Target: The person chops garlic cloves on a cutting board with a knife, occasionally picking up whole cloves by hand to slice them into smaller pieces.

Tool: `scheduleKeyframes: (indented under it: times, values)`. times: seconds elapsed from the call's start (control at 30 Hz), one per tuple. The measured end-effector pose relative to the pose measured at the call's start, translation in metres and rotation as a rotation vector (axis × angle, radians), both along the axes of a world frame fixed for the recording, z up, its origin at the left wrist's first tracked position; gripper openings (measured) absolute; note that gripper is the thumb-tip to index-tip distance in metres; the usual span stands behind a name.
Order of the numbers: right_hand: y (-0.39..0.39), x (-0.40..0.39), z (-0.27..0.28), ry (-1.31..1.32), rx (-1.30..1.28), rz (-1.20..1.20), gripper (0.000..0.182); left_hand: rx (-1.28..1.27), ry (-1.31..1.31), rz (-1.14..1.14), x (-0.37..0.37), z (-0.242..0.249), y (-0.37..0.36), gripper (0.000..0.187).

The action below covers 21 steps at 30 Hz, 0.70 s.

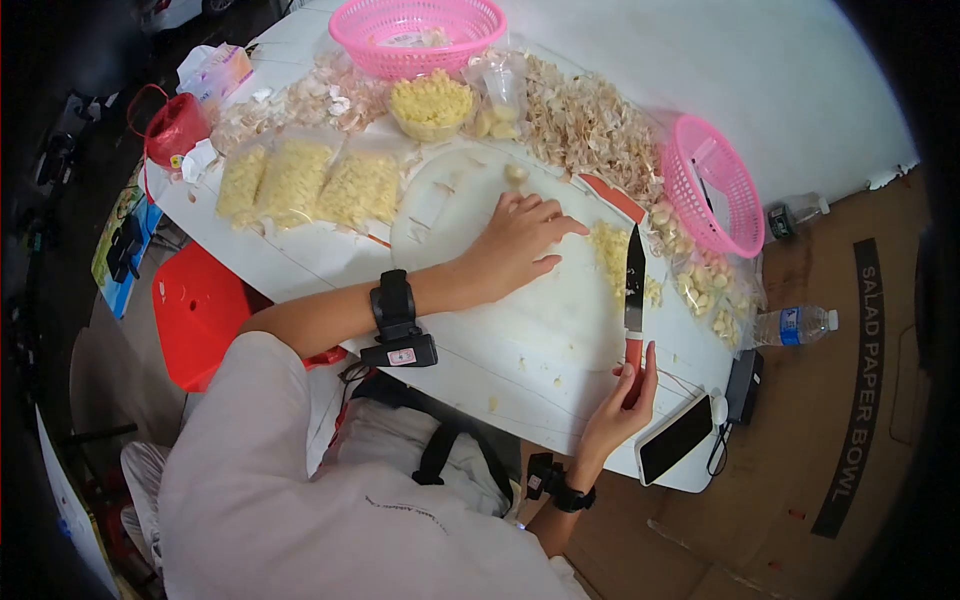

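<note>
My right hand (618,402) is wrapped round the orange handle of a knife (635,275), whose dark blade points away from me. Bits of garlic cling to the blade, which lies over or beside a pile of chopped garlic (607,250) at the right of a round white cutting board (470,322). My left hand (512,245) is over the middle of the board, fingers apart and nothing visible in it. Just beyond its fingertips sits a garlic clove (515,174). An orange-red knife sheath or strip (612,197) rests at the board's far right edge.
Bags of chopped garlic (297,180), a filled tub (432,105) and garlic skins (585,120) line the far side. Pink baskets (350,40) (745,215), bagged cloves (705,285), a water bottle (795,325) and a phone (676,440) surround the board.
</note>
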State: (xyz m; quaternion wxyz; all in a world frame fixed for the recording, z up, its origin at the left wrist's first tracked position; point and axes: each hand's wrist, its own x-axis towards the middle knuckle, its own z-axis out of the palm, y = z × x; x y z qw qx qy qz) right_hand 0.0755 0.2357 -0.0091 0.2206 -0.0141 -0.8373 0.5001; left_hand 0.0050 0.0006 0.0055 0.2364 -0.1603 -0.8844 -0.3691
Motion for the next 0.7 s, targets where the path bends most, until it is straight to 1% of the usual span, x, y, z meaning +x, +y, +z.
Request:
scheduleKeyframes:
  times: [0.07,0.1,0.17,0.2,0.27,0.3,0.37,0.4,0.47,0.5,0.57,0.6,0.67,0.7]
  values:
    - [0.000,0.000,0.001,-0.004,0.003,0.007,0.038,0.027,-0.379,-0.094,0.001,0.013,-0.007,0.048]
    - [0.001,0.000,0.001,-0.005,0.003,0.004,0.038,0.026,-0.380,-0.097,-0.001,0.008,-0.008,0.048]
    - [0.002,0.000,0.000,0.007,0.020,-0.013,0.038,0.001,-0.136,-0.031,-0.006,-0.008,-0.006,0.048]
    - [0.002,0.000,0.000,0.007,0.017,-0.018,0.038,-0.003,-0.136,-0.037,-0.008,-0.010,-0.004,0.048]
    - [-0.001,0.000,0.000,0.005,-0.039,-0.029,0.037,0.041,-0.004,-0.046,-0.007,-0.014,-0.002,0.052]
    - [-0.002,-0.001,0.001,0.001,-0.045,-0.028,0.037,0.034,-0.007,-0.044,-0.007,-0.013,-0.004,0.052]
    - [-0.002,-0.001,0.003,0.019,-0.004,-0.031,0.037,0.004,-0.023,-0.164,-0.005,-0.011,-0.006,0.057]
    - [-0.002,-0.001,0.003,0.011,-0.016,-0.032,0.037,0.003,-0.026,-0.166,-0.004,-0.010,-0.006,0.057]
    - [-0.001,0.001,0.005,-0.016,-0.007,-0.052,0.037,0.009,-0.009,-0.089,-0.004,-0.008,-0.005,0.048]
    - [-0.002,0.000,0.004,-0.034,-0.005,-0.064,0.037,0.002,-0.002,-0.087,-0.006,-0.005,-0.006,0.048]
    - [-0.002,-0.001,0.002,-0.008,-0.018,-0.058,0.037,0.046,-0.045,0.097,-0.010,-0.001,-0.012,0.030]
    - [-0.002,-0.001,0.001,0.003,-0.020,-0.059,0.037,0.042,-0.045,0.104,-0.012,-0.001,-0.016,0.030]
    - [-0.003,-0.001,0.005,-0.015,-0.010,-0.047,0.037,-0.024,-0.019,0.277,-0.016,-0.003,-0.024,0.017]
    - [-0.003,0.000,0.007,-0.028,0.000,-0.043,0.037,-0.028,-0.023,0.275,-0.017,-0.006,-0.027,0.017]
